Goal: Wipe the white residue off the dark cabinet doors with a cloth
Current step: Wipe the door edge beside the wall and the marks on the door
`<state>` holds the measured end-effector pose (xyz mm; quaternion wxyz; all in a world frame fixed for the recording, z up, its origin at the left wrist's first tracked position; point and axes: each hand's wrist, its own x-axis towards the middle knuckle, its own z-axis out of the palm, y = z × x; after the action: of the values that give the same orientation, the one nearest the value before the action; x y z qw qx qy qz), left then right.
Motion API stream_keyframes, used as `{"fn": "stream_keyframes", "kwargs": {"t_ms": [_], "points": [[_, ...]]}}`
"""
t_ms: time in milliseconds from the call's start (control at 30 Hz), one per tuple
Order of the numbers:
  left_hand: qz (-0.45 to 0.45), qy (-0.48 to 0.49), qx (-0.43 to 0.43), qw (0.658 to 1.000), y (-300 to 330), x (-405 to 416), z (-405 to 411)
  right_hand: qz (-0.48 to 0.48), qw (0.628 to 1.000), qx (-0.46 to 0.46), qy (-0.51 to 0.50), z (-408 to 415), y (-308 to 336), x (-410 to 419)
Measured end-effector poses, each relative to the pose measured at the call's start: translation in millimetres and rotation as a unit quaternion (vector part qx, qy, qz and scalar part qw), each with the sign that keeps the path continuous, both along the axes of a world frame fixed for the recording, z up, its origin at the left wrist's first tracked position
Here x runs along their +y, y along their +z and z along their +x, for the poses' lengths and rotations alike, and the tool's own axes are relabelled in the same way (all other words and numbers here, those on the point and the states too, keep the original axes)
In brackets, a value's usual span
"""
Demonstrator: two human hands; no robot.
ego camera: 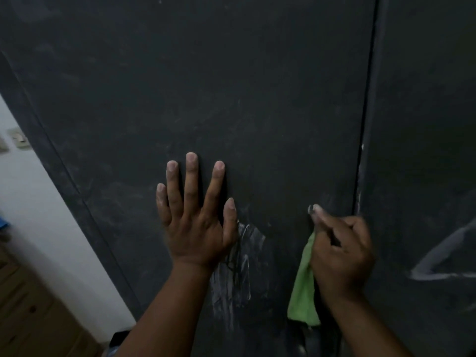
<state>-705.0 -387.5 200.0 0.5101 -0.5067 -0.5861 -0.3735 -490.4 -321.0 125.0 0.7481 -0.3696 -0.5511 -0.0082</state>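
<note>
My left hand (192, 225) lies flat, fingers spread, on the dark cabinet door (206, 86). My right hand (340, 251) is curled round a green cloth (304, 287) that hangs beneath it, forefinger extended to the door. White residue (242, 264) streaks the door between both hands; more (438, 258) marks the right door (425, 99).

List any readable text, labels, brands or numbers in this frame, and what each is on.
None readable.
Left cabinet door: white residue beside the left hand is only smears, no letters.
Right cabinet door: white streaks form an angled shape, not a legible character.
Green cloth in the right hand: no label visible.
Wall switch: no marking legible.
</note>
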Motion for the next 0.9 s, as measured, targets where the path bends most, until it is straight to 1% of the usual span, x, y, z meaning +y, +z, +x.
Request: {"fn": "stream_keyframes", "kwargs": {"t_ms": [100,167,233,300,400,500,567,633,700,800,867,900], "points": [[-0.004,0.006,-0.009,1.0,1,0,3,0.026,0.998,0.049,-0.006,5,35,14],[-0.001,0.021,-0.024,1.0,2,2,10,0.034,0.997,0.063,-0.008,2,43,14],[0.003,0.025,-0.049,0.998,4,6,22,0.041,0.998,0.033,-0.018,-2,32,7],[0.008,0.022,-0.067,0.997,6,11,31,0.027,0.999,-0.002,-0.02,-2,8,-1],[0.013,0.02,-0.055,0.998,4,18,33,-0.001,0.999,-0.027,-0.037,11,-8,1],[0.024,0.023,-0.042,0.999,1,20,29,-0.006,0.997,0.016,-0.072,19,9,12],[0.028,0.02,-0.044,0.998,1,22,29,0.007,0.995,0.058,-0.08,19,22,18],[0.026,0.019,-0.046,0.998,0,21,29,0.015,0.994,0.073,-0.081,16,24,19],[0.027,0.021,-0.043,0.998,-1,21,29,0.024,0.995,0.043,-0.083,15,17,15],[0.029,0.018,-0.043,0.998,-1,20,29,0.011,0.996,-0.016,-0.088,21,-1,8],[0.029,0.018,-0.042,0.999,0,21,30,0.0,0.995,-0.023,-0.098,27,0,9],[0.029,0.019,-0.041,0.999,0,20,30,-0.004,0.994,-0.01,-0.106,29,6,11]]}}
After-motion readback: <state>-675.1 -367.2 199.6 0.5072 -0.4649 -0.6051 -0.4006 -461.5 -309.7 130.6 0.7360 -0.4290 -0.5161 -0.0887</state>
